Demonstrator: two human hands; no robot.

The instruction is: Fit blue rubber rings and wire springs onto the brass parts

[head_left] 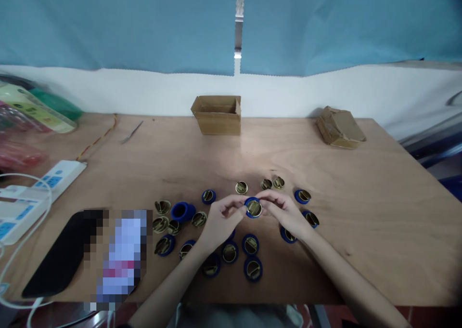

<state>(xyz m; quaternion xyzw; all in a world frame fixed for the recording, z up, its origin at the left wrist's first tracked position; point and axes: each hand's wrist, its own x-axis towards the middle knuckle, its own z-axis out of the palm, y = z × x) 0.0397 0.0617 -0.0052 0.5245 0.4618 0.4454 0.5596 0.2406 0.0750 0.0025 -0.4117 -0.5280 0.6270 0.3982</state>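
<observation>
Between my hands is a round blue piece with a brass-coloured disc (254, 207), a raised strip across its face. My left hand (224, 219) pinches its left edge between thumb and fingers. From the other side, the fingers of my right hand (285, 212) close on its right edge. Around my hands lie several similar blue-rimmed discs (252, 268), some partly hidden by my forearms. Loose brass discs without blue rims (241, 188) lie beyond my hands and to the left. A hollow blue cylinder (183, 212) lies to the left of my left hand.
An open cardboard box (218, 123) stands at the back, and a crumpled one (341, 128) sits back right. Tweezers (132, 132) lie back left. On the left are a power strip (46, 188), white cables, a black phone-like device (63, 255), a pixelated object (122, 255) and plastic bags (21, 145).
</observation>
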